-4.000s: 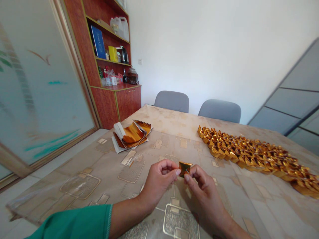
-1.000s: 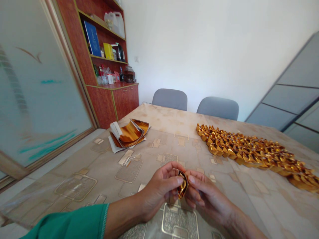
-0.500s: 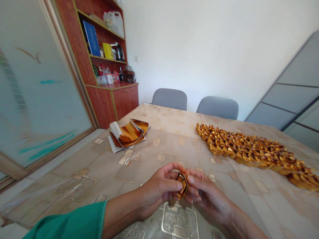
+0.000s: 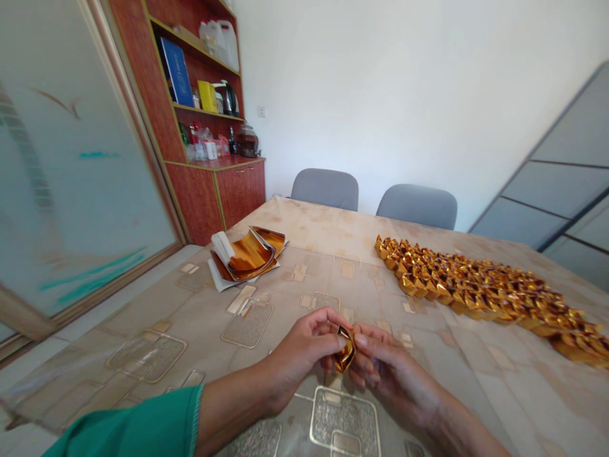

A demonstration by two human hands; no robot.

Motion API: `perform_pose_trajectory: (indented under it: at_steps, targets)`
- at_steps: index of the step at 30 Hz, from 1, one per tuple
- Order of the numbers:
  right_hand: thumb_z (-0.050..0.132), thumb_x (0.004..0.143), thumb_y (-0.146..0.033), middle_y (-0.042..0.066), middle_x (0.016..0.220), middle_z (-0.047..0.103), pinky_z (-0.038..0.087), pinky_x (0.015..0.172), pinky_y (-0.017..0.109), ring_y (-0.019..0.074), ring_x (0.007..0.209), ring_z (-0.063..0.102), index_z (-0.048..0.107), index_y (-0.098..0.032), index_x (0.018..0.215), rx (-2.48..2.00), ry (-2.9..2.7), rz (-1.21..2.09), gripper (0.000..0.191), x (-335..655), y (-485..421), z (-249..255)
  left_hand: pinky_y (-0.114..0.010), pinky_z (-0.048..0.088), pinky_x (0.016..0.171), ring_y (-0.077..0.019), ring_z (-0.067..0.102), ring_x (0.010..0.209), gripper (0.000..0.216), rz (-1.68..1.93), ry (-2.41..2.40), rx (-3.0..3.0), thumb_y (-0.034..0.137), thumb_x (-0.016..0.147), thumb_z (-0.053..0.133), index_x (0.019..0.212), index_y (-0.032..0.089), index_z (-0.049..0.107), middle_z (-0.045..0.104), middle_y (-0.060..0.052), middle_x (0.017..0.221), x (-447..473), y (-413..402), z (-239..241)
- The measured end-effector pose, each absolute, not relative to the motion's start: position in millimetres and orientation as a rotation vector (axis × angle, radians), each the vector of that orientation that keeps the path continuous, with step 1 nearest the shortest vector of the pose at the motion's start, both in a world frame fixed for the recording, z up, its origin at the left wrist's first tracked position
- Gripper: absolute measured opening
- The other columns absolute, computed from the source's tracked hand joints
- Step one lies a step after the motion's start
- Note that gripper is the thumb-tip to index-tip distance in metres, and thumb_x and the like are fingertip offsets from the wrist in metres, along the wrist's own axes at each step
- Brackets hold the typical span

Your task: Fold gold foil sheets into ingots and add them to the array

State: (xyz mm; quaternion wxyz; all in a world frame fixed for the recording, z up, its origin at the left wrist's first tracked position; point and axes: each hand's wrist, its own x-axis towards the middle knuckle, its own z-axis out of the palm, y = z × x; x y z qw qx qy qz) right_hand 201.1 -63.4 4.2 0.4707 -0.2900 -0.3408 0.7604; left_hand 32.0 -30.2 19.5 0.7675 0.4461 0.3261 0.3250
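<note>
A small folded piece of gold foil paper (image 4: 344, 355) is pinched between both my hands just above the table (image 4: 157, 330). My left hand (image 4: 299, 352) grips it from the left with thumb and forefinger, the other fingers curled. On the right side, my right hand (image 4: 383, 368) holds the same piece with its fingers closed around the lower edge. A long band of many folded gold paper ingots (image 4: 480, 289) lies on the table to the right, beyond my hands.
A stack of gold foil sheets (image 4: 247, 255) curls on white paper at the table's left. Two grey chairs (image 4: 325, 188) stand at the far edge. A red wooden cabinet (image 4: 204, 127) with shelves stands at the left wall beside a frosted glass door (image 4: 71, 165).
The gold piece, held flat and higher four seconds ago, is now lower and bent into a curved shape. Both hands have drawn closer together around it.
</note>
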Motion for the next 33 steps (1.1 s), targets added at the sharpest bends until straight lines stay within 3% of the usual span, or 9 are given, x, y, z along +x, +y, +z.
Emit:
perform_pose_trajectory:
  at_steps: [3, 8, 12, 16, 22, 28, 33]
  targets:
    - [0.069, 0.088, -0.033, -0.007, 0.052, 0.043, 0.038, 0.053, 0.021, 0.0077, 0.048, 0.031, 0.068, -0.014, 0.08, -0.685, -0.825, 1.842, 0.021, 200.8, -62.3, 4.2, -0.022, 0.034, 0.056, -0.0088, 0.054, 0.058, 0.029, 0.656, 0.652, 0.916, 0.024, 0.074, 0.072, 0.098, 0.018, 0.058, 0.063, 0.001, 0.077, 30.0, -28.9, 20.8]
    - [0.069, 0.089, -0.032, -0.007, 0.054, 0.046, 0.04, 0.054, 0.021, 0.0079, 0.049, 0.038, 0.069, -0.013, 0.087, -0.722, -0.845, 1.866, 0.019, 200.7, -62.0, -1.6, -0.022, 0.03, 0.053, -0.0124, 0.061, 0.06, 0.035, 0.575, 0.629, 0.898, 0.01, 0.064, 0.067, 0.096, 0.019, 0.055, 0.067, -0.001, 0.076, 29.5, -30.2, 23.8]
    - [0.073, 0.087, -0.031, -0.006, 0.055, 0.048, 0.044, 0.058, 0.022, 0.0078, 0.051, 0.04, 0.069, -0.014, 0.093, -0.721, -0.832, 1.868, 0.019, 200.7, -62.4, -1.1, -0.021, 0.03, 0.053, -0.0112, 0.061, 0.059, 0.035, 0.554, 0.628, 0.845, 0.012, 0.068, 0.067, 0.1, 0.019, 0.054, 0.068, -0.002, 0.076, 28.5, -28.2, 22.5]
    - [0.077, 0.083, -0.028, -0.009, 0.053, 0.046, 0.043, 0.061, 0.021, 0.0056, 0.047, 0.033, 0.068, -0.016, 0.093, -0.639, -0.754, 1.856, 0.019, 204.6, -62.6, 3.0, -0.02, 0.036, 0.057, -0.0085, 0.058, 0.063, 0.041, 0.62, 0.539, 0.616, 0.021, 0.077, 0.072, 0.114, 0.021, 0.054, 0.065, -0.001, 0.089, 24.9, -23.9, 20.1]
    - [0.081, 0.079, -0.027, -0.006, 0.063, 0.055, 0.046, 0.074, 0.025, 0.0084, 0.06, 0.049, 0.063, -0.02, 0.087, -0.557, -0.707, 1.812, 0.021, 207.7, -63.6, 5.3, -0.018, 0.039, 0.062, -0.0077, 0.059, 0.071, 0.061, 0.666, 0.359, 0.595, 0.015, 0.072, 0.082, 0.125, 0.021, 0.052, 0.063, -0.005, 0.106, 24.3, -24.4, 19.9]
    - [0.081, 0.074, -0.022, 0.004, 0.088, 0.066, 0.044, 0.067, 0.025, 0.0134, 0.075, 0.056, 0.07, -0.014, 0.1, -0.619, -0.879, 1.896, 0.03, 206.1, -66.3, 8.5, -0.02, 0.039, 0.064, -0.0048, 0.049, 0.065, 0.046, 0.79, 0.404, 0.724, 0.027, 0.074, 0.083, 0.113, 0.019, 0.061, 0.062, -0.001, 0.098, 25.5, -23.8, 18.6]
    - [0.078, 0.076, -0.027, 0.001, 0.077, 0.064, 0.043, 0.062, 0.024, 0.0084, 0.059, 0.048, 0.073, -0.012, 0.091, -0.623, -0.693, 1.979, 0.022, 209.4, -65.5, 4.7, -0.021, 0.038, 0.065, -0.0079, 0.049, 0.068, 0.031, 0.75, 0.487, 0.909, 0.035, 0.078, 0.079, 0.096, 0.015, 0.065, 0.061, -0.001, 0.083, 25.3, -25.5, 18.1]
